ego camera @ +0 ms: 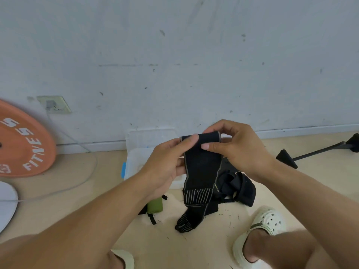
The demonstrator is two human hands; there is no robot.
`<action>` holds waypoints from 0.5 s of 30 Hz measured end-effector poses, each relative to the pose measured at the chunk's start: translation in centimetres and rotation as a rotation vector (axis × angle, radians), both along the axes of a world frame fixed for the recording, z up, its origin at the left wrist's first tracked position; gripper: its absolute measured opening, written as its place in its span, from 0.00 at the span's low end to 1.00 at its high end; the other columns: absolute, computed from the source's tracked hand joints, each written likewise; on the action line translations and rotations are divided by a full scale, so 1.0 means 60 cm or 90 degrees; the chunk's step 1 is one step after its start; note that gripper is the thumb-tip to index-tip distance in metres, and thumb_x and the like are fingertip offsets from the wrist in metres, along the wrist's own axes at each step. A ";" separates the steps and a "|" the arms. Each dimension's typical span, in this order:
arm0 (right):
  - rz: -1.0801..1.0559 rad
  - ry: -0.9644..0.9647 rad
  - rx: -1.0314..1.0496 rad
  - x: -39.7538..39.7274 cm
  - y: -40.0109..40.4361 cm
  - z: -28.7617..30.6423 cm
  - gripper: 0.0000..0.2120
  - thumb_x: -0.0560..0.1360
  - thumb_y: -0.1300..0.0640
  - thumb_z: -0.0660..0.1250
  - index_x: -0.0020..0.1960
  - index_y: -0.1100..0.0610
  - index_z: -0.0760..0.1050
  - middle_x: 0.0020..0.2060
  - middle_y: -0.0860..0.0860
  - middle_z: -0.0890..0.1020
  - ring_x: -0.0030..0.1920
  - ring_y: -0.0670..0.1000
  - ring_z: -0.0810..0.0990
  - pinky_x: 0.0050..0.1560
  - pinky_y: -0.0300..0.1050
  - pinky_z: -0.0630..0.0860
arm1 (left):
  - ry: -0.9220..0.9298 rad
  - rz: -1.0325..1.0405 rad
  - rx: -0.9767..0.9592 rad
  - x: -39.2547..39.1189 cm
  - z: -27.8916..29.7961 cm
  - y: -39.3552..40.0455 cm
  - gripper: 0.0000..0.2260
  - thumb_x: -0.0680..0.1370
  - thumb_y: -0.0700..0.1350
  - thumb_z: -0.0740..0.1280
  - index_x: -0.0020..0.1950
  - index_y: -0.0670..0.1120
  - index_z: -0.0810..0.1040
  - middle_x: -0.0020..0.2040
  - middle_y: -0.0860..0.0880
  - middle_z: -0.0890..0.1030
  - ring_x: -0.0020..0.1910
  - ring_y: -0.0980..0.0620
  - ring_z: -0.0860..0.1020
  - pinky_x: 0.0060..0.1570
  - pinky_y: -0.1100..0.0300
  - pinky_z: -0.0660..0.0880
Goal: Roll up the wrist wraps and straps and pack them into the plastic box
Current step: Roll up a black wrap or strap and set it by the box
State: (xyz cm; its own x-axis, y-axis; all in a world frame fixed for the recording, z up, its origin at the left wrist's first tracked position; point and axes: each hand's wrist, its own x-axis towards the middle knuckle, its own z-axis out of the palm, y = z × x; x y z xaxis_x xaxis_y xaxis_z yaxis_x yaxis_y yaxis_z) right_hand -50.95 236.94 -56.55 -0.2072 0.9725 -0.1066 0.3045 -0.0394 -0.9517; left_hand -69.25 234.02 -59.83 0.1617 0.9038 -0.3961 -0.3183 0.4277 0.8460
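A long black wrist wrap [202,167] with grey edging hangs in front of me, its top end folded over. My left hand [167,164] pinches the left side of that top end with thumb and fingers. My right hand [235,146] pinches the right side, thumb pressed on the front. The wrap's striped lower end [186,222] trails on the floor. Behind my hands the clear plastic box [139,156] stands open against the wall, partly hidden. More black straps [239,187] lie in a heap on the floor to the right. A green strap [154,205] lies under my left wrist.
An orange weight plate [21,144] leans on the wall at left, with a white cable [85,177] curving over the floor. A black bar stand [314,152] lies at right. My foot in a pale clog [262,232] is at lower right.
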 end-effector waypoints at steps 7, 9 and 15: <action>0.009 0.088 -0.100 0.001 0.026 -0.012 0.13 0.70 0.68 0.78 0.49 0.52 0.85 0.46 0.61 0.87 0.43 0.57 0.88 0.42 0.41 0.83 | 0.006 0.060 0.014 -0.016 -0.004 0.036 0.14 0.76 0.39 0.74 0.62 0.42 0.82 0.52 0.43 0.87 0.51 0.46 0.87 0.49 0.57 0.83; 0.032 0.123 -0.140 0.003 0.038 -0.010 0.16 0.68 0.64 0.79 0.54 0.53 0.85 0.51 0.55 0.87 0.48 0.55 0.88 0.47 0.42 0.84 | 0.023 0.061 0.032 -0.020 -0.008 0.045 0.15 0.75 0.35 0.74 0.61 0.43 0.82 0.51 0.44 0.87 0.51 0.47 0.87 0.48 0.58 0.83; 0.048 0.103 -0.186 0.005 0.055 -0.022 0.16 0.74 0.61 0.76 0.62 0.55 0.81 0.56 0.59 0.85 0.54 0.56 0.87 0.55 0.46 0.84 | 0.048 0.056 0.078 -0.023 -0.027 0.055 0.17 0.72 0.29 0.74 0.56 0.46 0.83 0.48 0.45 0.87 0.48 0.49 0.87 0.46 0.59 0.83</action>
